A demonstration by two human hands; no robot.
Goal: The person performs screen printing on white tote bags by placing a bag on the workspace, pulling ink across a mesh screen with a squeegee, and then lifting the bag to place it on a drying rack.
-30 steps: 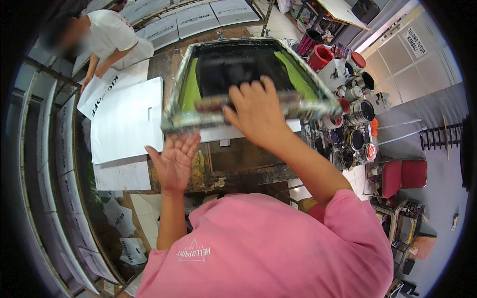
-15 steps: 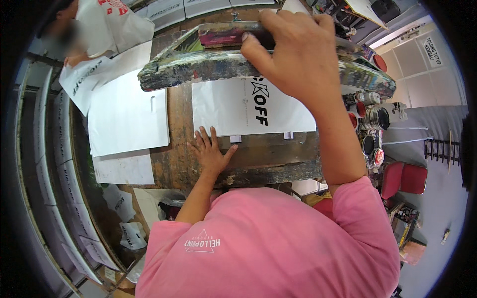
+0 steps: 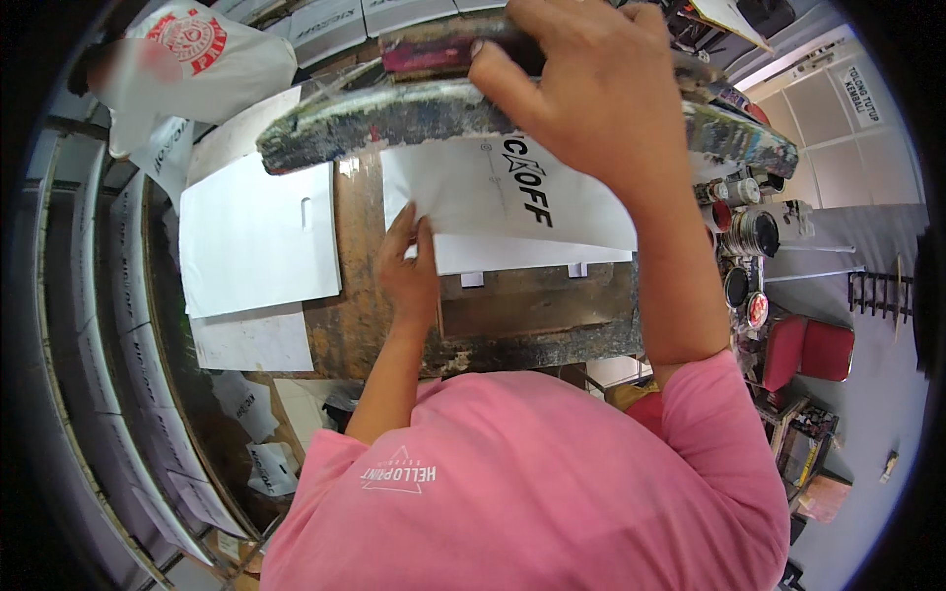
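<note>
My right hand (image 3: 601, 89) is closed over the upper rim of a paint-crusted screen-printing frame (image 3: 335, 126), which is tilted up off the table. Its thumb presses against a magenta-stained wooden bar, seemingly a squeegee (image 3: 424, 54), lying on the frame. Below the frame is a flat white bag (image 3: 473, 202) with bold black lettering. My left hand (image 3: 406, 266) pinches its near left corner, and the near edge is lifted and curled. Under it shows a plain white sheet or bag (image 3: 552, 256). How the right fingers wrap the far side is hidden.
Left of the frame lies a stack of blank white bags (image 3: 251, 246) with a handle slot. Paint cans (image 3: 749, 234) crowd the right side. A rack (image 3: 148, 394) of printed pieces stands at far left. Another person (image 3: 222, 59) in a white shirt is at the far left. A red chair (image 3: 808, 350) is at right.
My left hand has gone from lying spread at the printed bag's edge to pinching its corner. The bag's near edge has been raised. The screen frame has shifted slightly, still held by my right hand.
</note>
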